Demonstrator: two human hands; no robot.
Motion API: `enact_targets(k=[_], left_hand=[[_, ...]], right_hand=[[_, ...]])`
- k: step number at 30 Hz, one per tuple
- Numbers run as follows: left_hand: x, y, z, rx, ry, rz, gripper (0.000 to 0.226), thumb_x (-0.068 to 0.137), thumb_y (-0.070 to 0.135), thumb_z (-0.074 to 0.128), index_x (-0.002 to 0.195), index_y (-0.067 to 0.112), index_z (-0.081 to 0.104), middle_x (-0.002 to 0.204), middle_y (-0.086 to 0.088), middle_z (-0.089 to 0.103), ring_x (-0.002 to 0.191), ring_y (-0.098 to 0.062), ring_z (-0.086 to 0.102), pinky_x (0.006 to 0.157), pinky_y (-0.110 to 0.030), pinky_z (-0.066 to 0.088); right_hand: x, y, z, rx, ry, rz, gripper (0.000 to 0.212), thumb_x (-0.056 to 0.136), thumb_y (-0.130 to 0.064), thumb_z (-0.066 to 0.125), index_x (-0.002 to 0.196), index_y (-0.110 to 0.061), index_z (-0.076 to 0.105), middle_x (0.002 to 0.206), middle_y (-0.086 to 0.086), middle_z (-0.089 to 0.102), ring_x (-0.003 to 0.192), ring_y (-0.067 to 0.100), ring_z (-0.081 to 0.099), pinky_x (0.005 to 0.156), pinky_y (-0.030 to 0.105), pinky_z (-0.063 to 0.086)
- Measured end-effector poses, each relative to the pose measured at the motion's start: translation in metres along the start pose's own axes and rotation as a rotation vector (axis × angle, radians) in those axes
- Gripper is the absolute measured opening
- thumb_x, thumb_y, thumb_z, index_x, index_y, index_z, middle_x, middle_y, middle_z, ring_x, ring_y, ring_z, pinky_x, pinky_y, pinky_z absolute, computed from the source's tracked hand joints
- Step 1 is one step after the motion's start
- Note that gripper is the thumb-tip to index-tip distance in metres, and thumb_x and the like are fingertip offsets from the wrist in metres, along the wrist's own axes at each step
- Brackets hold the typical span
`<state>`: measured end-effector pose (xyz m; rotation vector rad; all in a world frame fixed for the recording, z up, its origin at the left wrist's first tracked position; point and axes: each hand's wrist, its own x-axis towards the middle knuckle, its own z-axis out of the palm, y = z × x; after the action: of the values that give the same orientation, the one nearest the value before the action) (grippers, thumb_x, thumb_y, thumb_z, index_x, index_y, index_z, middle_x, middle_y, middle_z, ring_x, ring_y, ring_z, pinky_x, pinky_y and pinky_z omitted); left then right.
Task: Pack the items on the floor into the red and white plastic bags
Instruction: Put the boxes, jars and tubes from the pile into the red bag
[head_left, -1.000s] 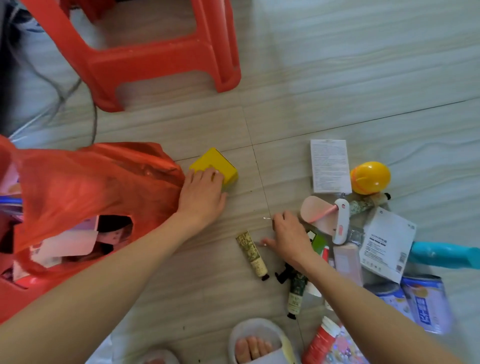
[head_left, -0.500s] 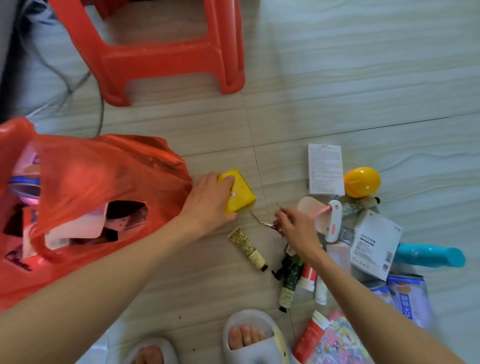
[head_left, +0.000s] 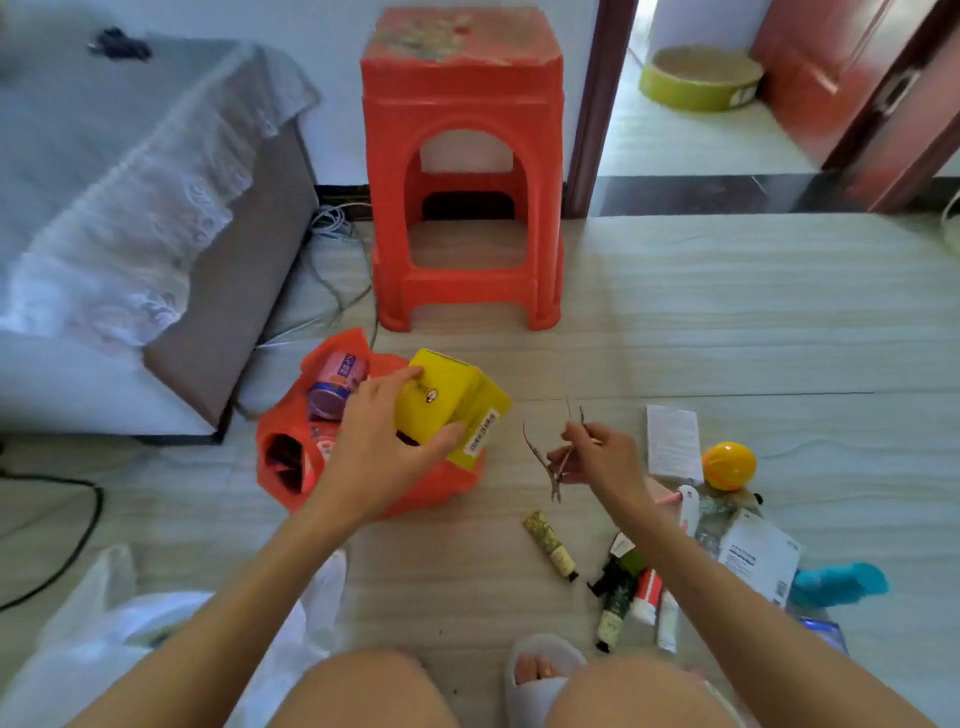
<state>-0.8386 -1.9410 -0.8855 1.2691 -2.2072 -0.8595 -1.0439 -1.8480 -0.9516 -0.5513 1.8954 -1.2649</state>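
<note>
My left hand (head_left: 382, 447) grips a yellow box (head_left: 457, 402) and holds it in the air just above the red plastic bag (head_left: 291, 457), which lies on the floor with cans and packets inside. My right hand (head_left: 597, 454) pinches small metal nippers (head_left: 553, 457), lifted off the floor to the right of the bag. A white plastic bag (head_left: 130, 629) lies crumpled at the lower left by my knee. More items lie on the floor at the right: a patterned tube (head_left: 550, 545), dark green tubes (head_left: 618, 597), a yellow ball (head_left: 728, 465), paper packets (head_left: 672, 441) and a teal object (head_left: 839, 582).
A red plastic stool (head_left: 462, 171) stands straight ahead beyond the bag. A grey sofa with a lace cover (head_left: 135, 208) fills the left. Cables (head_left: 332, 291) run along the floor beside it. An open doorway is at the far right. My slippered foot (head_left: 540, 670) rests near the tubes.
My left hand has lifted the yellow box off the floor and carried it over the red bag. My right hand has raised the nippers. The camera has tilted up.
</note>
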Motion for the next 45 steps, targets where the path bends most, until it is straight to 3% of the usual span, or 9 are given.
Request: enact_targets(k=[7, 14, 19, 26, 28, 33, 39, 42, 45], left_hand=[[-0.034, -0.035, -0.077, 0.073, 0.231, -0.236, 0.098, 0.047, 0.071, 0.042, 0.124, 0.010, 0.050, 0.118, -0.014, 0.056, 0.114, -0.030, 0.047, 0.100, -0.040, 0.036], [-0.023, -0.079, -0.100, -0.025, 0.337, -0.392, 0.067, 0.073, 0.048, 0.070, 0.125, 0.013, 0.047, 0.118, -0.010, 0.059, 0.114, -0.029, 0.051, 0.097, -0.046, 0.042], [-0.007, -0.101, -0.103, -0.039, 0.342, -0.422, 0.067, 0.073, 0.051, 0.069, 0.126, 0.015, 0.047, 0.122, -0.009, 0.056, 0.117, -0.028, 0.048, 0.098, -0.047, 0.042], [0.024, -0.109, -0.085, 0.049, 0.283, -0.371, 0.064, 0.071, 0.050, 0.071, 0.121, 0.016, 0.052, 0.121, -0.009, 0.053, 0.117, -0.026, 0.045, 0.102, -0.039, 0.035], [0.034, -0.106, -0.069, 0.076, 0.218, -0.335, 0.062, 0.072, 0.047, 0.070, 0.122, 0.016, 0.051, 0.122, -0.010, 0.051, 0.119, -0.026, 0.042, 0.102, -0.034, 0.030], [0.051, -0.105, -0.030, 0.261, 0.029, -0.129, 0.084, 0.057, 0.072, 0.044, 0.122, 0.019, 0.048, 0.120, -0.006, 0.049, 0.113, -0.025, 0.039, 0.095, -0.031, 0.033], [0.070, -0.107, 0.005, 0.421, -0.060, 0.020, 0.074, 0.071, 0.047, 0.069, 0.132, 0.017, 0.040, 0.136, -0.008, 0.037, 0.124, -0.027, 0.032, 0.103, -0.032, 0.029], [0.077, -0.111, 0.022, 0.440, -0.085, 0.047, 0.074, 0.073, 0.045, 0.069, 0.133, 0.015, 0.038, 0.141, -0.010, 0.032, 0.128, -0.029, 0.028, 0.107, -0.032, 0.026], [0.078, -0.115, 0.042, 0.487, -0.141, 0.082, 0.070, 0.076, 0.041, 0.069, 0.135, 0.016, 0.038, 0.149, -0.013, 0.022, 0.136, -0.031, 0.020, 0.111, -0.037, 0.023]], right_hand=[[-0.036, -0.084, 0.081, -0.125, -0.184, -0.235, 0.031, 0.089, -0.020, 0.055, 0.076, 0.006, 0.063, 0.072, 0.025, 0.067, 0.072, 0.038, 0.068, 0.073, 0.053, 0.056], [-0.026, -0.114, 0.149, -0.399, -0.282, -0.320, 0.038, 0.088, -0.024, 0.054, 0.052, -0.013, 0.059, 0.066, 0.015, 0.069, 0.070, 0.026, 0.067, 0.070, 0.037, 0.054], [0.013, -0.112, 0.204, -0.479, -0.309, -0.269, 0.035, 0.091, -0.022, 0.050, 0.079, 0.007, 0.065, 0.092, 0.028, 0.068, 0.091, 0.039, 0.064, 0.088, 0.046, 0.048], [0.047, -0.088, 0.193, -1.200, -0.179, -0.515, 0.025, 0.093, -0.023, 0.047, 0.107, -0.008, 0.062, 0.110, 0.017, 0.065, 0.104, 0.035, 0.060, 0.077, 0.037, 0.046], [0.059, -0.087, 0.174, -1.271, -0.133, -0.532, 0.029, 0.094, -0.028, 0.047, 0.106, -0.008, 0.064, 0.109, 0.017, 0.066, 0.104, 0.035, 0.060, 0.081, 0.038, 0.046], [0.080, -0.072, 0.145, -1.396, -0.034, -0.577, 0.032, 0.091, -0.037, 0.048, 0.108, -0.017, 0.066, 0.113, 0.006, 0.065, 0.115, 0.027, 0.049, 0.093, 0.039, 0.033], [0.090, -0.057, 0.141, -1.277, -0.004, -0.564, 0.035, 0.091, -0.037, 0.051, 0.111, -0.013, 0.066, 0.128, 0.008, 0.050, 0.122, 0.027, 0.038, 0.092, 0.042, 0.038], [0.092, -0.051, 0.140, -1.026, -0.003, -0.492, 0.029, 0.087, -0.012, 0.054, 0.115, -0.005, 0.060, 0.134, 0.014, 0.042, 0.123, 0.032, 0.039, 0.096, 0.039, 0.037], [0.096, -0.050, 0.133, -0.847, -0.023, -0.417, 0.043, 0.079, 0.008, 0.045, 0.117, -0.004, 0.061, 0.123, 0.018, 0.053, 0.113, 0.034, 0.051, 0.094, 0.034, 0.038]])
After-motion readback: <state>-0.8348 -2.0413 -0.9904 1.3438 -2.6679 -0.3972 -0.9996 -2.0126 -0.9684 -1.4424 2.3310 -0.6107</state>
